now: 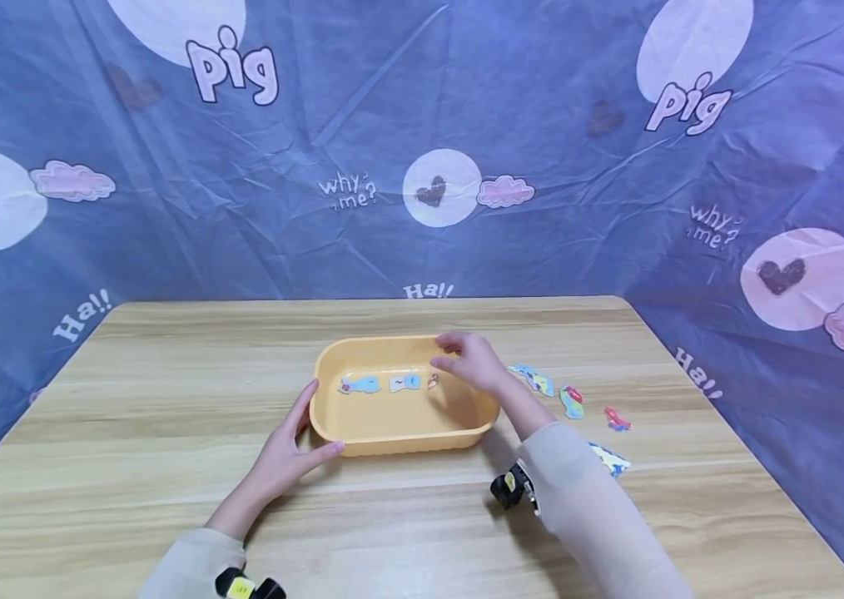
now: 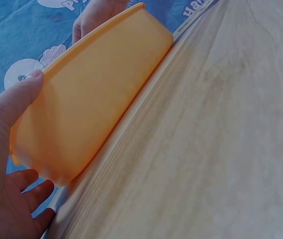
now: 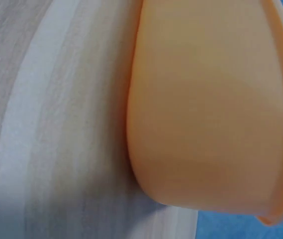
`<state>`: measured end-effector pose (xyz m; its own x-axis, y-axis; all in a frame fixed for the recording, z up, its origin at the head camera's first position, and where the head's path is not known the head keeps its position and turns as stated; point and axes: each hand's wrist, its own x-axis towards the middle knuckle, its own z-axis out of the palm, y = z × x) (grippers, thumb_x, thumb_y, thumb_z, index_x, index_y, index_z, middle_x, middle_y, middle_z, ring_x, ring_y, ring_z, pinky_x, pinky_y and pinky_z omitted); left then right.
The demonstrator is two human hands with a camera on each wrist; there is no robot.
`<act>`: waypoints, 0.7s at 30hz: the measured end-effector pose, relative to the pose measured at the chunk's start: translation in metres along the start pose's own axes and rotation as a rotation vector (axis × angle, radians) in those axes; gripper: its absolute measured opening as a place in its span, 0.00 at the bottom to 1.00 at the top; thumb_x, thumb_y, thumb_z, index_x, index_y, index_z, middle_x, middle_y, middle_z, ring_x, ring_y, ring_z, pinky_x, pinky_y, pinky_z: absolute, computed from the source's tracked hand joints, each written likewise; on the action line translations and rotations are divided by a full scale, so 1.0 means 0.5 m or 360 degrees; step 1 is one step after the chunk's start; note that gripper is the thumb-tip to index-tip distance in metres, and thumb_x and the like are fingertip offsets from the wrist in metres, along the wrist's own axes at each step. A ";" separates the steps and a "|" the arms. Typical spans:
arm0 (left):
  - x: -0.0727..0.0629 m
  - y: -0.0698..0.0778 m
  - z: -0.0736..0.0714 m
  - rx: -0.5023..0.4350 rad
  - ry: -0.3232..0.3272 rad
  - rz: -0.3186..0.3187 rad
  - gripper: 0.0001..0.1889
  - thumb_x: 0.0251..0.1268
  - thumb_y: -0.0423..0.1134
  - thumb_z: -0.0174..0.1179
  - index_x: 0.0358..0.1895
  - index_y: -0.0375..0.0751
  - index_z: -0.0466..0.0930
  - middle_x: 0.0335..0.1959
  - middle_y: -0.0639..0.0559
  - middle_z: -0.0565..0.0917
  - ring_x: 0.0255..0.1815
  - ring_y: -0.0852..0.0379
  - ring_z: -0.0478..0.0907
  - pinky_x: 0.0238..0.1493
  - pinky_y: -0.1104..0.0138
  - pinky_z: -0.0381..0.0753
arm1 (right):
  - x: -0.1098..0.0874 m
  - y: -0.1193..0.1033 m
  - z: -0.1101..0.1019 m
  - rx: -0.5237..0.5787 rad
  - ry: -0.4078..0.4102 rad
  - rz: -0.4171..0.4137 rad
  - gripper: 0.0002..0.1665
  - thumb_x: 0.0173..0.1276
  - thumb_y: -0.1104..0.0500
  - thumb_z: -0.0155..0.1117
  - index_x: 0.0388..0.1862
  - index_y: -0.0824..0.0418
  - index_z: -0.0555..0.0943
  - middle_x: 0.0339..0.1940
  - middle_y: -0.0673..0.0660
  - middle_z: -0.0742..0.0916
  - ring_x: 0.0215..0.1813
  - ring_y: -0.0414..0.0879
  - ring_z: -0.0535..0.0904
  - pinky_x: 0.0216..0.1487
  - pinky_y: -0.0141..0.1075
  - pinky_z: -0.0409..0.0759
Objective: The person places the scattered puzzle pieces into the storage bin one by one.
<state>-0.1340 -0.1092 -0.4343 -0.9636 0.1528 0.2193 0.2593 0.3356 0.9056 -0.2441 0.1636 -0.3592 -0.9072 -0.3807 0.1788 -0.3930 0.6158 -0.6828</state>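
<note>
Gripping the near-left corner of one yellow-orange plastic basin (image 1: 392, 443), the left hand (image 1: 281, 462) sets its thumb on the front rim and its fingers against the left end wall. The right hand (image 1: 476, 364) is released, thumb and fingers apart, above the basin's right half near the far rim. Inside lie small flat cutouts in a row: one blue strip with a red end (image 1: 359, 384) at the left, one white-and-blue patch (image 1: 404, 383) in the middle, which may be one piece or two, and one tiny reddish-brown cutout (image 1: 433, 381) at the right, just below the right thumb in the head view. The blue strip lies well apart from the right hand, nearer the left fingertips. Four more cutouts show on the wood-grain table (image 1: 167, 399), right of the basin: one blue-and-yellow (image 1: 538, 381), partly behind the right forearm, one green-and-red (image 1: 572, 402), one red-and-blue (image 1: 617, 418), and one pale with blue edges (image 1: 612, 459), partly hidden by the right sleeve (image 1: 587, 491)
</note>
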 end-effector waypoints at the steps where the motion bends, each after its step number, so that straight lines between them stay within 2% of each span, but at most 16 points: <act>1: 0.000 0.000 0.000 0.0002 -0.0001 -0.0002 0.47 0.44 0.46 0.66 0.67 0.54 0.45 0.63 0.43 0.56 0.62 0.49 0.54 0.60 0.52 0.45 | -0.001 -0.001 -0.003 -0.0001 0.0008 -0.0004 0.21 0.54 0.63 0.62 0.46 0.72 0.74 0.44 0.64 0.79 0.46 0.54 0.74 0.49 0.41 0.69; 21: -0.001 0.003 0.001 0.0014 0.0004 -0.0004 0.47 0.44 0.46 0.66 0.67 0.54 0.44 0.63 0.43 0.56 0.62 0.48 0.54 0.60 0.52 0.46 | -0.035 -0.023 -0.067 0.0171 0.0193 -0.0169 0.20 0.53 0.64 0.63 0.45 0.72 0.75 0.43 0.64 0.80 0.46 0.53 0.73 0.51 0.42 0.68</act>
<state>-0.1330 -0.1081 -0.4333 -0.9644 0.1498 0.2178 0.2574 0.3442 0.9029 -0.2289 0.1864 -0.3309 -0.8756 -0.3495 0.3335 -0.4750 0.4972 -0.7260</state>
